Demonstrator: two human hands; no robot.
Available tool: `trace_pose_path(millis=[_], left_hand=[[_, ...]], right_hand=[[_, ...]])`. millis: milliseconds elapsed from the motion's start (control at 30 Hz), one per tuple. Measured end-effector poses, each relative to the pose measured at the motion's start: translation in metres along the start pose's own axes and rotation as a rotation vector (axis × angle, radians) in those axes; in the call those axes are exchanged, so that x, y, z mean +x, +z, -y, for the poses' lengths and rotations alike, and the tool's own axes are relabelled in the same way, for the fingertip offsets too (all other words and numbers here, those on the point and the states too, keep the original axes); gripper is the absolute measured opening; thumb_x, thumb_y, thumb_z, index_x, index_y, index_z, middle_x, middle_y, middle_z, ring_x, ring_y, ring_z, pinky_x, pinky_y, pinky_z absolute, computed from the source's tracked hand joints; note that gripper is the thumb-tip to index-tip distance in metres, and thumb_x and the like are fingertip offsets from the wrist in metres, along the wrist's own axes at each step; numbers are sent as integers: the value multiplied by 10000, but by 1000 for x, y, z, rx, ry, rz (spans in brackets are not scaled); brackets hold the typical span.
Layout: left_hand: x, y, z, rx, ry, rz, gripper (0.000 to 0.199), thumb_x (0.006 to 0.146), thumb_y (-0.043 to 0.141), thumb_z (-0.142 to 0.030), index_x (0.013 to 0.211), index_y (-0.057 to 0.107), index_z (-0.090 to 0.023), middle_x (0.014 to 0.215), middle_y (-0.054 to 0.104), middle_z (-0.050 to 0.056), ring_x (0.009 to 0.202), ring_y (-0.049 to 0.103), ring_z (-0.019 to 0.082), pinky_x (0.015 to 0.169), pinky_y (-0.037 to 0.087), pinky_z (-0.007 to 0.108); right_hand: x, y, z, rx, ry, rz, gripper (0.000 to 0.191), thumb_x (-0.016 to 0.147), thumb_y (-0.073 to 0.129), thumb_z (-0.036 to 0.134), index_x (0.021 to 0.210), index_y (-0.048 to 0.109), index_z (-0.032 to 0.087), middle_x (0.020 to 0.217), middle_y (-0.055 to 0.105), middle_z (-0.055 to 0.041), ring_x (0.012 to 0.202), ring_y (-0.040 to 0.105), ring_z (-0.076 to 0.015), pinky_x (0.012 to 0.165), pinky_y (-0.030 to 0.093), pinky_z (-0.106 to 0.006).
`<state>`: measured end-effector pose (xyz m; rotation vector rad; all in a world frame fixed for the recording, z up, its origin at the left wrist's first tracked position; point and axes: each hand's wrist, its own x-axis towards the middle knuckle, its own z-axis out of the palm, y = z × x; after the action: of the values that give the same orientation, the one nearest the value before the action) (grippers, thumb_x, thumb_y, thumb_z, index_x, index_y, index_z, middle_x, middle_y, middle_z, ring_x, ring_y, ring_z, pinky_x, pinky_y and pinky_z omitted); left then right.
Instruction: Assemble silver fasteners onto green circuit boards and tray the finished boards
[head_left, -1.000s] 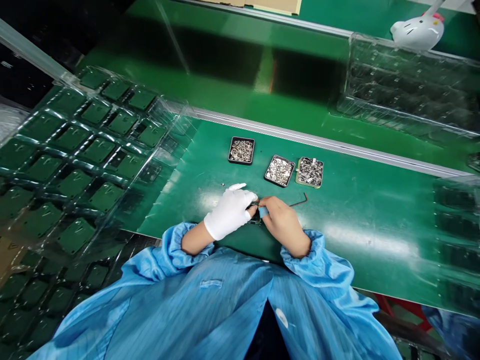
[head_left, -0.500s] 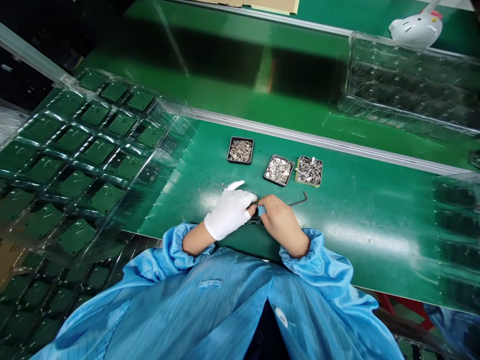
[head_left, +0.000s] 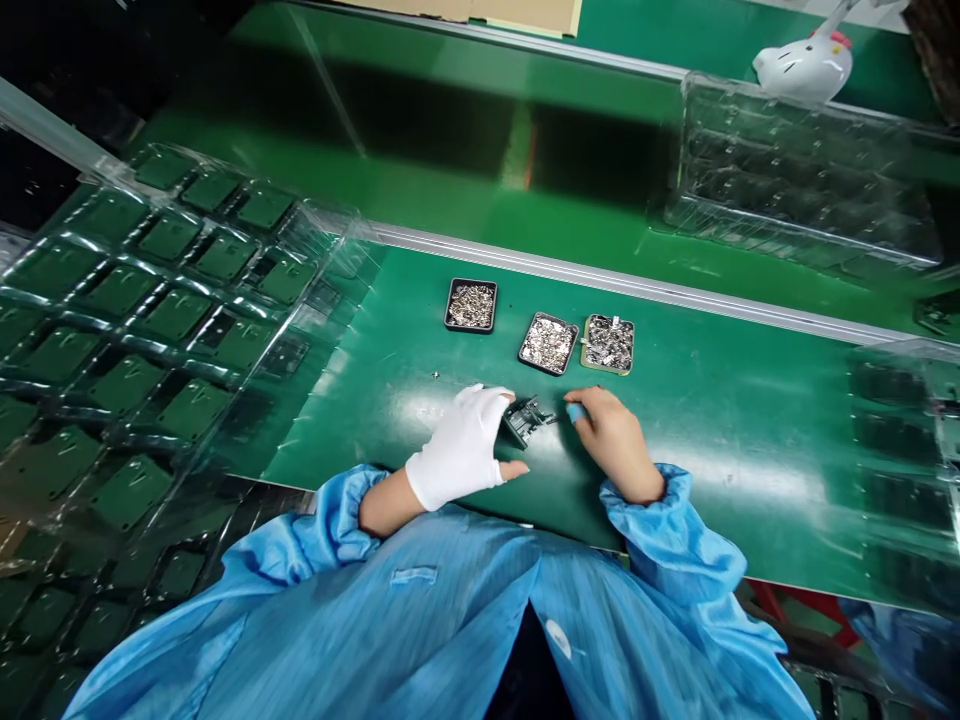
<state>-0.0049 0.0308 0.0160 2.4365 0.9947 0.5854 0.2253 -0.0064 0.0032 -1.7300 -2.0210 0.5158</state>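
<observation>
My left hand, in a white glove with bare fingertips showing, is open, its thumb stretched away from the fingers. Its upper fingertips reach the edge of a small dark bracket-like part, which lies tilted on the green bench with thin pieces sticking out to the right. My right hand is bare, with a blue wrap on one digit. Its fingers are curled together just right of the part, apart from it. Whatever they may hold is hidden.
Beyond my hands stand three small trays of metal bits: a left one, a middle one and a right one. Clear plastic trays flank me at left. Another clear tray stands at the back right.
My right hand has left the dark part and moved right, over where an L-shaped hex key lay; the key no longer shows. My left hand has opened, uncovering the part.
</observation>
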Motion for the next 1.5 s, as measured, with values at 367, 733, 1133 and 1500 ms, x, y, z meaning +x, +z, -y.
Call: trace_pose_path(millis=[367, 733, 1133, 1500], left_hand=[[8, 16, -1, 64, -86, -120, 656, 682, 678, -444, 1195, 424, -123, 1165, 569, 170, 1131, 528, 347, 1044, 383, 533], [-7, 7, 17, -216, -163, 52, 648, 741, 633, -383, 1284, 382, -132, 1252, 533, 170, 1183, 537, 304, 994, 454, 460], [-6, 12, 22, -70, -78, 75, 573, 699, 656, -304, 1201, 443, -128, 1117, 561, 150, 1078, 556, 318, 927, 479, 480], [-6, 12, 21, -76, -73, 79, 568, 710, 660, -285, 1206, 441, -113, 1136, 565, 159, 1098, 553, 312, 941, 474, 468]], right_hand=[[8, 1, -13, 208, 57, -43, 247, 864, 413, 121, 1049, 564, 180, 917, 616, -78, 827, 578, -225, 762, 484, -361], [-5, 5, -3, 515, 24, 171, 253, 911, 464, 192, 1065, 666, 199, 954, 661, -52, 870, 630, -193, 800, 501, -335], [9, 7, 8, -15, -33, 222, 227, 897, 482, 108, 1013, 634, 230, 1008, 637, -45, 964, 593, -210, 755, 457, -276], [13, -2, 1, 181, 38, 326, 226, 834, 494, 71, 938, 633, 215, 958, 631, -20, 792, 604, -167, 694, 427, -254]])
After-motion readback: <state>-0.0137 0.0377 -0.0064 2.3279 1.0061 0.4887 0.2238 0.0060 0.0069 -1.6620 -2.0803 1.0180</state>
